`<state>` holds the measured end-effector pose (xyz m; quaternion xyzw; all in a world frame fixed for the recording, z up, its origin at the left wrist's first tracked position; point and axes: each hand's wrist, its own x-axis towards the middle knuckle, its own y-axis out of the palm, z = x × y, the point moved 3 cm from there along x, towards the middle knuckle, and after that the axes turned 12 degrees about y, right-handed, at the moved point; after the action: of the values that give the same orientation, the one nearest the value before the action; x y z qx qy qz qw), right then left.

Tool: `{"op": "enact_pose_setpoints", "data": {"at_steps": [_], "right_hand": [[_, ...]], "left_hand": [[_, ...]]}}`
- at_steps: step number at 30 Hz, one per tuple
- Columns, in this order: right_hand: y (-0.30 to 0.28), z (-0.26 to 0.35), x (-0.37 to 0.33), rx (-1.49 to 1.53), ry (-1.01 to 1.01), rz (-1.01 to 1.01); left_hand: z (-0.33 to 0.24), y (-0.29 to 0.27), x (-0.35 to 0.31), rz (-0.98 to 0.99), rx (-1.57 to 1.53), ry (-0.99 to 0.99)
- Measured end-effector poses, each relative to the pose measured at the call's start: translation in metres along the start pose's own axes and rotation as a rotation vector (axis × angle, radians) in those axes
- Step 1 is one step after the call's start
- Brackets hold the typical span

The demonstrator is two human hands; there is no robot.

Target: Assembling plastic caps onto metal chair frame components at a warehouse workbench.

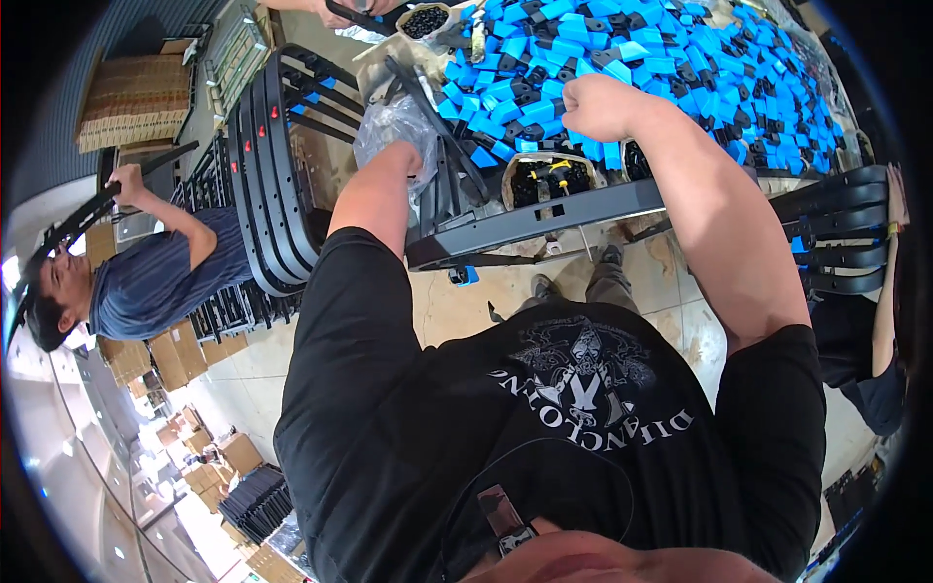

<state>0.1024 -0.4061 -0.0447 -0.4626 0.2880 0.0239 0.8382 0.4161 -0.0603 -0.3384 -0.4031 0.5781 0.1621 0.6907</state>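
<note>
My right hand (595,107) is closed in a fist above the near edge of a big heap of blue and black plastic pieces (680,73). Whatever its fingers hold, if anything, is hidden. My left hand (406,158) is beside a crumpled clear plastic bag (384,126) and some black metal bars (447,146); its fingers cannot be made out. A container of small black parts (522,185) sits between my arms, with a yellow-and-black handled tool (552,176) lying on top. A long black metal rail (535,223) runs across in front of me.
Stacked curved black frames (277,175) stand at my left, and more frames (841,228) at the right. A person in a blue shirt (160,277) lifts a black bar at the left. Another person's hands (360,12) hold a black piece beyond a container (425,21).
</note>
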Motion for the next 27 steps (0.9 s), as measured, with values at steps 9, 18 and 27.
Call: {"op": "enact_pose_setpoints", "data": {"at_steps": [9,18,27], "right_hand": [[0.002,0.011,0.001,-0.035,-0.009,-0.002],[0.007,-0.01,0.007,-0.048,0.053,-0.036],[0.005,-0.006,0.006,-0.075,0.072,-0.034]], "left_hand": [[-0.001,0.013,-0.033,-0.205,0.088,0.057],[-0.074,-0.001,-0.128,-0.733,-0.064,-0.137],[-0.055,0.023,-0.117,-0.953,-0.216,-0.11]]}}
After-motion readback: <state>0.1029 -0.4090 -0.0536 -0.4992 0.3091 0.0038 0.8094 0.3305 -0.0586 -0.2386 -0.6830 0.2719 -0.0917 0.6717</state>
